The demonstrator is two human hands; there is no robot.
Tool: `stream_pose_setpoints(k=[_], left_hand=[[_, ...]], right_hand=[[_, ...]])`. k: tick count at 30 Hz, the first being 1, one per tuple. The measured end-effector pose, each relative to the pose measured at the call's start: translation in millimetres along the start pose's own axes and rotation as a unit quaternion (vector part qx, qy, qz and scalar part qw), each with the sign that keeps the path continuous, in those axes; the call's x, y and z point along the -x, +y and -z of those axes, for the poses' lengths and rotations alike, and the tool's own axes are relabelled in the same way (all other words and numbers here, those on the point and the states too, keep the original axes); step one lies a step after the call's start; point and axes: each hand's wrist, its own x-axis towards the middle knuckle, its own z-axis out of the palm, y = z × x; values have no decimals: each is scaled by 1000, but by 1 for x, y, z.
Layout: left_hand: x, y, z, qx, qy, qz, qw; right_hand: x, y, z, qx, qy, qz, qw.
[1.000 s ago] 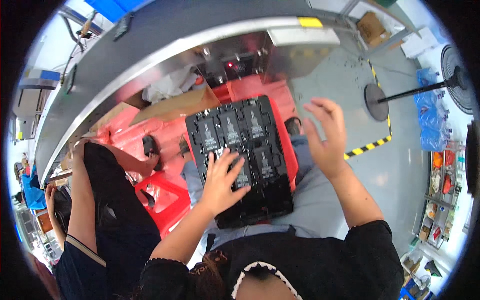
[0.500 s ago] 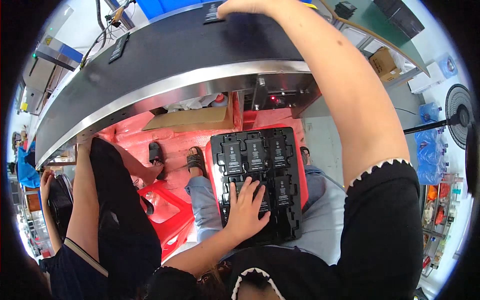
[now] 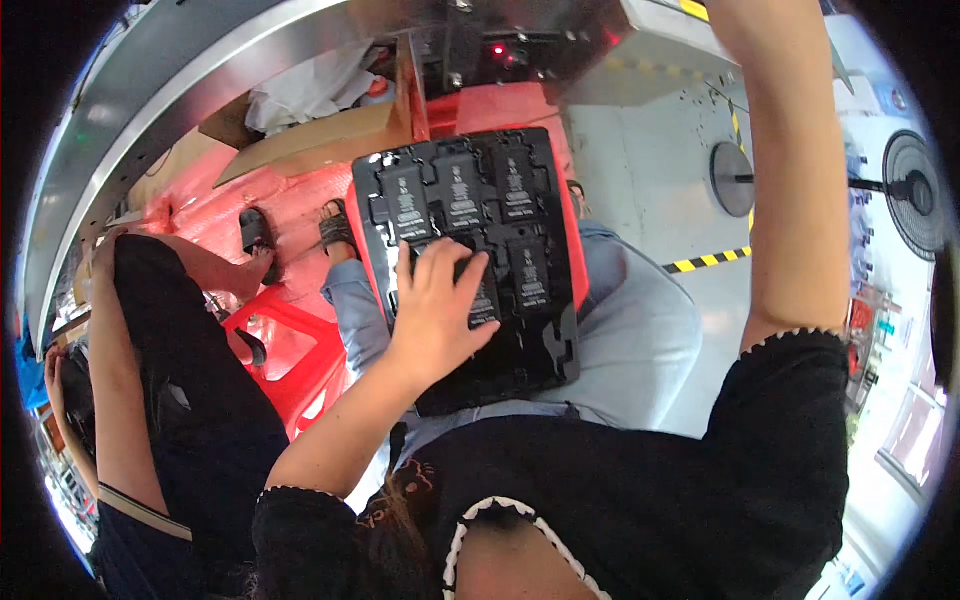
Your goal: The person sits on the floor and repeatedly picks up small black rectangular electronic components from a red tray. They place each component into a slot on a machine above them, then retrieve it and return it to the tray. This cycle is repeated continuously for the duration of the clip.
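Note:
A black moulded tray (image 3: 545, 345) rests on my lap, on top of something red. Several flat black battery packs sit in its pockets, among them one at the upper left (image 3: 404, 196), one at the upper middle (image 3: 460, 188) and one at the upper right (image 3: 515, 180). Another battery pack (image 3: 530, 270) lies in the right pocket of the lower row. My left hand (image 3: 437, 305) rests over the lower-left part of the tray, fingers apart and slightly bent, partly covering a battery pack (image 3: 484, 300). My right forearm stretches up past the top edge, its hand out of the picture.
A metal-edged bench (image 3: 190, 85) curves across the upper left. Below it stands a cardboard box (image 3: 320, 140) with white material. Another person's leg (image 3: 190, 330) and a red stool (image 3: 300, 340) are at left. A black fan (image 3: 908, 190) stands at right.
The view has tilted down and shifted, so the dark bench top has left it. My right hand has moved right and out of the picture. The left hand's fingers are more bent over the tray.

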Motion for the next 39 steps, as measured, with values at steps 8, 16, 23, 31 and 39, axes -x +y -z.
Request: stream_pose_setpoints(k=[8,16,23,31,39], left_hand=[[5,6,-6,-64,47,53,995],[10,-8,-10,-31,27,21,999],[14,-7,-12,-18,18,14,1000],[-4,7,-15,-31,12,-24,999],[-66,0,-33,-87,35,4,996]], right_hand=[[270,18,-76,-223,-262,-288,894],[314,11,-100,-57,-209,-179,960],[325,24,-99,31,-178,-123,976],[233,26,-71,52,-8,-60,997],[-43,79,-1,219,165,70,959]])
